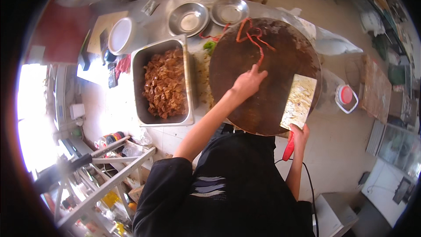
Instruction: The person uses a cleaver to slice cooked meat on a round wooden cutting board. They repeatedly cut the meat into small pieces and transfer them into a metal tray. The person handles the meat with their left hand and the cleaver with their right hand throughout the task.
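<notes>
On the round dark wooden chopping block [276, 39] lies a tangled red string [262, 56]. Its near end runs into the fingers of my left hand [248, 82], which are closed around it above the block. My right hand [299, 135] grips the red handle of a cleaver [299, 101] at the block's near right edge. Pale and yellowish residue covers the cleaver's broad rectangular blade, which points away from me over the block. To the left stands a deep steel pan [190, 101] holding brown chopped meat [164, 83].
Two steel bowls [188, 19] [230, 11] sit behind the block. A white round tub [120, 36] stands beyond the pan, and green peppers [209, 47] touch the block's left side. A red-lidded container [345, 95] is at right. A metal frame [109, 188] rises at lower left.
</notes>
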Motion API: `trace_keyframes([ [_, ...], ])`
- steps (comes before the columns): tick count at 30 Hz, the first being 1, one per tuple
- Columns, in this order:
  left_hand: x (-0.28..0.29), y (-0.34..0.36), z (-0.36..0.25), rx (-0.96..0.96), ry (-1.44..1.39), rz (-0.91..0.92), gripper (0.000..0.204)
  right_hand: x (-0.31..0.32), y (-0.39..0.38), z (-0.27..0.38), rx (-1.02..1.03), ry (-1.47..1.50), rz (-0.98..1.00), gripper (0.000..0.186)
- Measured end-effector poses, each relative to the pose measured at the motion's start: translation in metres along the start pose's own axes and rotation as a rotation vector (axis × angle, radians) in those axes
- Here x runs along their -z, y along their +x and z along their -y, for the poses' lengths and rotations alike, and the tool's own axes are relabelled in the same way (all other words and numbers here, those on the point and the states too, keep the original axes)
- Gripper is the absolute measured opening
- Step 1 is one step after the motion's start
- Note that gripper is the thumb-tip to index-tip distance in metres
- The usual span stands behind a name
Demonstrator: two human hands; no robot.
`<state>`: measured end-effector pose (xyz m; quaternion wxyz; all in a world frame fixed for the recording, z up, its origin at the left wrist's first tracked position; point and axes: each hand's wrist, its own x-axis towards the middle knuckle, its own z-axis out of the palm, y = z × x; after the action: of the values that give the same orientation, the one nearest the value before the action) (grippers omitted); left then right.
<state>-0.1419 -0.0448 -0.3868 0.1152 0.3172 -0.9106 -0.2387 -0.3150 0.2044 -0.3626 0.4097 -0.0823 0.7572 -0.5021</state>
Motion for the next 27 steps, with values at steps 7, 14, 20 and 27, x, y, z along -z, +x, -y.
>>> trace_keyframes([
  [7,-0.002,0.013,-0.010,0.083,0.133,0.074,0.040,0.004,0.006,-0.019,0.086,-0.035,-0.035,0.017],
  [14,-0.024,-0.025,-0.011,-0.022,0.062,-0.013,0.024,-0.018,-0.015,0.000,0.058,-0.156,-0.099,0.018],
  [20,0.049,-0.062,-0.001,0.156,-0.692,-0.247,0.023,-0.027,-0.018,-0.013,0.081,-0.019,-0.106,0.020],
  [27,0.181,-0.152,0.045,0.215,-0.664,-0.709,0.024,-0.049,-0.030,-0.011,0.127,0.043,-0.053,0.021],
])
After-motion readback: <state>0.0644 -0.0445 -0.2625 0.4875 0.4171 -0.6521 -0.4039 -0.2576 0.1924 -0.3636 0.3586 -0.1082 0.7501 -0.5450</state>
